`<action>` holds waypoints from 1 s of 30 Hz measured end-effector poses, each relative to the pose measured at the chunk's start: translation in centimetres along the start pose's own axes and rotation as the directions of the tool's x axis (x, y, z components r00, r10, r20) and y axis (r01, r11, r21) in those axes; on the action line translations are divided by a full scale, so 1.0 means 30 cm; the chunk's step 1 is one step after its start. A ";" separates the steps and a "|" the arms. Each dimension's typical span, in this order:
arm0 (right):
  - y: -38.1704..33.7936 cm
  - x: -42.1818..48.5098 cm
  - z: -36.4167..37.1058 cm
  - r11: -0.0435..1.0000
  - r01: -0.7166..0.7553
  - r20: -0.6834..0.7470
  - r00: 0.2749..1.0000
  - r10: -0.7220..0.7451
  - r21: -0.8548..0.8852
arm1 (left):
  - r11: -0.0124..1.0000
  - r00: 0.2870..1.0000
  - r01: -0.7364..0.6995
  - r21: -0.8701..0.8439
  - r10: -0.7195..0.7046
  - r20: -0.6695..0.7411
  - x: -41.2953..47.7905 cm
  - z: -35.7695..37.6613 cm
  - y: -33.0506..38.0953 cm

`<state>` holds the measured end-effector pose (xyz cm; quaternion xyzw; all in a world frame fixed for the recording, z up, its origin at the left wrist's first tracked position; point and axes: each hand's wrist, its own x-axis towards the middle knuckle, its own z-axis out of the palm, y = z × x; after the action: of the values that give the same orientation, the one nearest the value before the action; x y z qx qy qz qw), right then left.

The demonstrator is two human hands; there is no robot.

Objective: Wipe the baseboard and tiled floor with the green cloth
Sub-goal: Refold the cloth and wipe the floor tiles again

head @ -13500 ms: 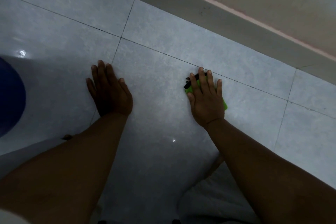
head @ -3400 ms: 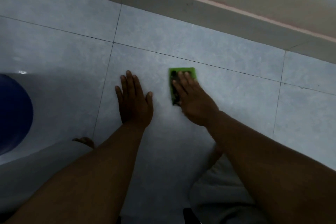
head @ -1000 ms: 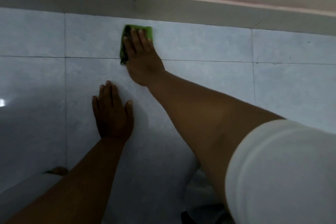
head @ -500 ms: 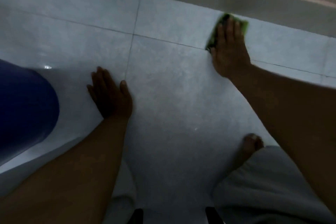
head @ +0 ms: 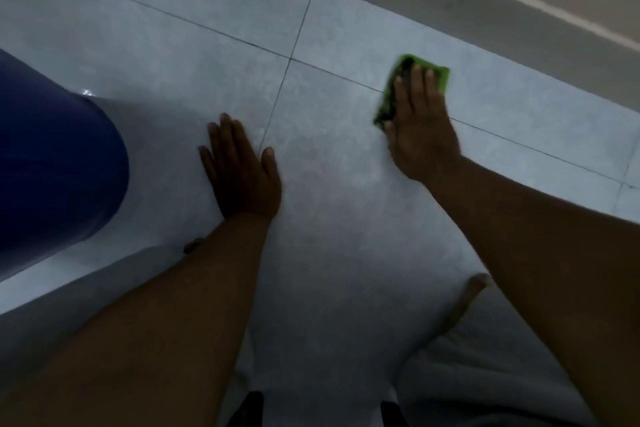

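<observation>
Right hand (head: 420, 135) flat atop green cloth (head: 440, 74) on tiled floor (head: 346, 166), seemingly pressing; left hand (head: 242, 177) splayed, empty.

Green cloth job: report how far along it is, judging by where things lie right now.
Done: nothing can be confirmed; the tiled floor shows no clear wiped-versus-unwiped contrast. In hand: the right hand presses the green cloth flat on a tile, lying across a grout line, short of the baseboard. The left hand rests flat on the floor as a brace. Left: the baseboard, which the cloth is not touching.
</observation>
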<state>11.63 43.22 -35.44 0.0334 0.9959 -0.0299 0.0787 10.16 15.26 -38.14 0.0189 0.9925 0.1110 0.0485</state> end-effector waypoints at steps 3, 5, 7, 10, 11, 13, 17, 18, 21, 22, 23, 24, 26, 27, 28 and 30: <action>-0.244 0.147 0.025 0.994 0.066 -0.041 0.997 -0.063 0.085 | 1.000 1.000 0.000 -0.021 0.000 0.007 0.005 -0.006 -0.009; -0.372 0.111 0.050 0.964 0.239 -0.084 0.970 -0.230 0.121 | 0.999 1.000 0.015 -0.030 -0.015 0.004 0.008 -0.020 -0.042; -0.400 -0.009 0.049 0.886 0.442 -0.055 0.897 -0.439 0.137 | 0.997 0.997 0.071 -0.040 -0.071 0.011 0.017 -0.036 -0.098; -0.232 -0.122 0.042 0.772 0.625 0.054 0.772 -0.633 0.120 | 0.997 0.996 0.077 -0.006 -0.076 0.040 0.008 -0.045 -0.163; -0.158 -0.108 0.030 0.792 0.597 0.059 0.793 -0.607 0.127 | 0.998 0.997 0.064 0.007 -0.064 0.039 0.001 -0.043 -0.168; -0.062 0.000 -0.002 0.908 0.408 0.022 0.911 -0.412 0.093 | 0.998 0.998 0.060 0.015 -0.061 0.033 0.001 -0.039 -0.160; -0.215 0.316 -0.030 0.983 0.184 0.010 0.983 -0.184 0.026 | 0.997 0.997 0.072 0.018 -0.072 0.025 0.003 -0.043 -0.152; -0.309 0.359 -0.018 0.980 0.193 0.006 0.981 -0.193 0.045 | 0.997 0.997 0.075 0.015 -0.076 0.021 0.005 -0.045 -0.151; -0.535 0.335 0.016 0.916 0.396 0.030 0.917 -0.398 0.058 | 0.997 0.997 0.071 0.022 -0.071 0.002 0.002 -0.044 -0.153; -0.547 0.292 0.018 0.868 0.492 0.048 0.868 -0.495 0.060 | 0.997 0.998 0.066 0.025 -0.066 -0.001 0.000 -0.043 -0.155; -0.521 0.254 0.012 0.814 0.579 0.061 0.811 -0.581 0.058 | 0.998 0.998 0.066 0.025 -0.066 -0.002 0.001 -0.041 -0.156; -0.470 0.229 0.000 0.758 0.649 0.076 0.754 -0.652 0.061 | 0.997 0.998 0.068 0.025 -0.068 -0.001 0.001 -0.041 -0.156; -0.340 0.244 -0.016 0.724 0.688 0.078 0.720 -0.690 0.057 | 0.997 0.997 0.074 0.033 -0.074 0.003 0.001 -0.040 -0.153; -0.279 0.286 -0.020 0.771 0.636 0.065 0.769 -0.636 0.034 | 0.996 0.997 0.077 0.037 -0.077 0.003 0.002 -0.038 -0.151; -0.236 0.343 -0.028 0.834 0.551 0.058 0.833 -0.550 0.006 | 0.996 0.997 0.079 0.037 -0.080 0.002 0.002 -0.037 -0.149; -0.228 0.467 -0.052 0.931 0.364 0.089 0.928 -0.361 -0.021 | 0.996 0.997 0.082 0.031 -0.082 0.001 0.002 -0.038 -0.150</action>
<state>-2.89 37.38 -35.74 -0.1540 0.9811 -0.0270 0.1138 9.85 10.63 -38.04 -0.0209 0.9939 0.0936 0.0538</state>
